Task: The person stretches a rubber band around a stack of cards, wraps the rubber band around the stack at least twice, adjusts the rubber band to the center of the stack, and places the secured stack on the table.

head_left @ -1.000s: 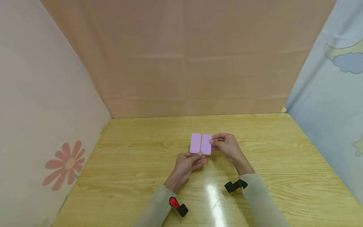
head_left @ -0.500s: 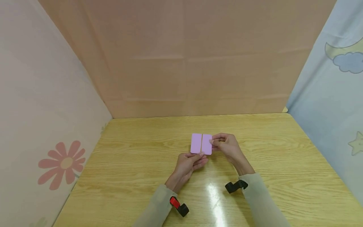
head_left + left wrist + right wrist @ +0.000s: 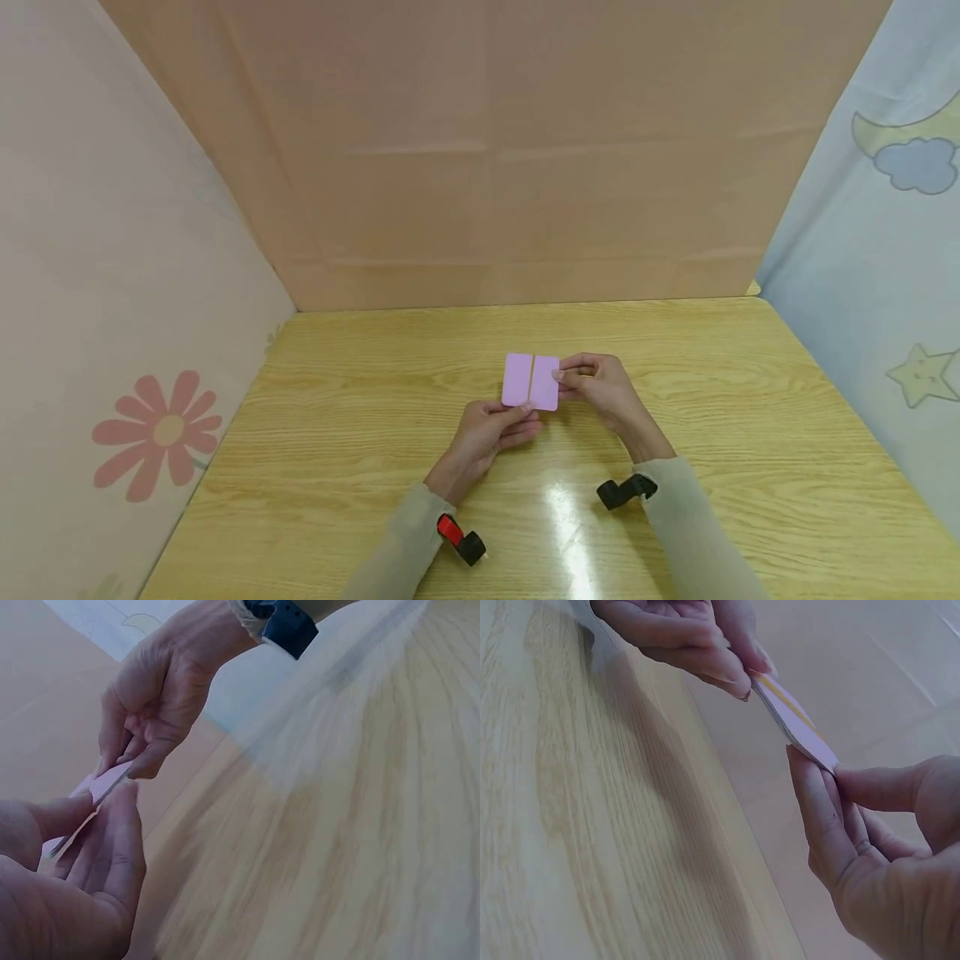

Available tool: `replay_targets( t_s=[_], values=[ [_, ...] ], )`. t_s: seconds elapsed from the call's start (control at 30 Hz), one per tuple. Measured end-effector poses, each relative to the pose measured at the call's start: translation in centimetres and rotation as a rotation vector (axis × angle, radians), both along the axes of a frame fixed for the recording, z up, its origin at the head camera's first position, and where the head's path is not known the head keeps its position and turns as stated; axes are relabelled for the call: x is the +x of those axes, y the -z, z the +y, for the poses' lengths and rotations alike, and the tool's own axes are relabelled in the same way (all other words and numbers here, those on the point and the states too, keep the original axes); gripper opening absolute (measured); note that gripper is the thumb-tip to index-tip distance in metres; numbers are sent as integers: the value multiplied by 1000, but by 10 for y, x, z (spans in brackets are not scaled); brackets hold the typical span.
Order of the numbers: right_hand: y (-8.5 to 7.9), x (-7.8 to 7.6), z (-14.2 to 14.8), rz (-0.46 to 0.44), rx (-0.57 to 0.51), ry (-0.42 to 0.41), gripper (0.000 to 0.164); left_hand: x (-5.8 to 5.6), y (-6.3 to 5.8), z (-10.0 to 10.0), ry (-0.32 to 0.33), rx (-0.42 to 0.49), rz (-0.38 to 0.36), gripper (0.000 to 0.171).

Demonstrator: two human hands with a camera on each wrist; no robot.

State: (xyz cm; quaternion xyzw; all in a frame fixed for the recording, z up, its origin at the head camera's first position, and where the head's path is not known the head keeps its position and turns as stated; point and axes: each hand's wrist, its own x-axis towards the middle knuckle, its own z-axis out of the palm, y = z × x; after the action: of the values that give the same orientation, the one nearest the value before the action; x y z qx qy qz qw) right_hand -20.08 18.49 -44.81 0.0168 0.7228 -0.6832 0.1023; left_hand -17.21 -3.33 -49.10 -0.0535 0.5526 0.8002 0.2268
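A thin lilac square point(image 3: 517, 379) with rounded corners and a yellow-gold line down its middle is held up between both hands, above the table. Edge-on in the right wrist view, this lilac square point(image 3: 795, 724) looks only a little thick, with a grey edge. My left hand point(image 3: 480, 433) pinches its near edge, thumb on top by the gold line and fingers below. At the right edge, my right hand point(image 3: 603, 387) pinches it between thumb and fingers. Only a sliver of the square shows between the hands in the left wrist view. Its underside is hidden.
The wood-grain table point(image 3: 360, 375) spreads all around the hands. Behind it hangs a plain tan cloth point(image 3: 480, 167). A cloth with a red flower point(image 3: 167, 431) stands left, and a pale blue cloth point(image 3: 840, 275) with moon and star prints stands right.
My left hand and forearm have shifted slightly left, its thumb still on the near edge of the lilac square. The square and my right hand stay almost in place.
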Motion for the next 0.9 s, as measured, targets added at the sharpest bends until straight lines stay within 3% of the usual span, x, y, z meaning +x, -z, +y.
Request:
replay_targets(
  t_s=[0.1, 0.27, 0.53, 0.9],
  values=[
    [1, -1, 1, 1, -3, -7, 32, -4, -1, -9, 24, -18, 21, 33],
    [0, -1, 3, -8, -5, -15, 31, -12, -8, -21, -8, -70, 26, 40],
    [-2, 1, 2, -33, -23, -36, 26, -22, -13, -32, -75, -156, 62, 32],
    [5, -2, -1, -40, -23, -72, 31, -36, -9, -35, -125, -229, 87, 27]
  ],
)
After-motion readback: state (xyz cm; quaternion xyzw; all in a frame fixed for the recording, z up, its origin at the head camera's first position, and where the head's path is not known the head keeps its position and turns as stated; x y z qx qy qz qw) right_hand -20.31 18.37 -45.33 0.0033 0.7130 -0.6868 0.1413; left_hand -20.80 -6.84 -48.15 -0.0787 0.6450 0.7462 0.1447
